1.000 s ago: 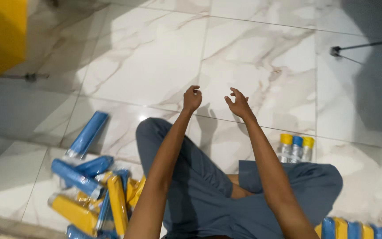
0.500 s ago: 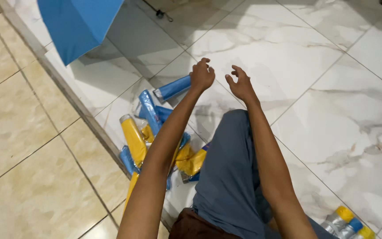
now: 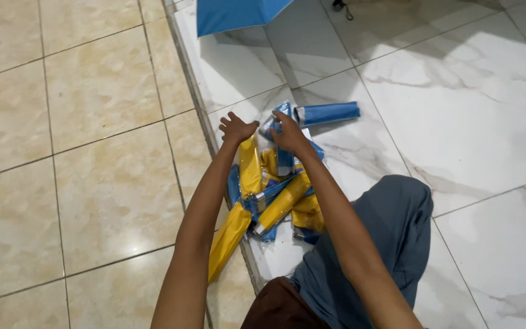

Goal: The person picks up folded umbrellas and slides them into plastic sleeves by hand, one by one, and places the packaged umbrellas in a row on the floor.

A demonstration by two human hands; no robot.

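Person sits on the floor, both arms stretched fwd over a loose heap of folded umbrellas [image 3: 275, 183], blue and yellow, lying by the raised step edge [image 3: 205, 131] btw beige tiles and white marble. Left hand [image 3: 236, 128] hovers just above the top of a yellow umbrella [image 3: 250, 166], fingers apart and curled, gripping nothing. Right hand [image 3: 288, 133] rests on a blue umbrella [image 3: 284, 155] at the heap's top, fingers bent over it; can't tell if it's really clamped. One blue sleeve [image 3: 329, 113] lies apart, to the right. Risks, imo: the heap is crisscrossed, so lifting one piece could drag or roll others off the step; the long yellow one [image 3: 229, 234] overhangs the edge and could slide down.
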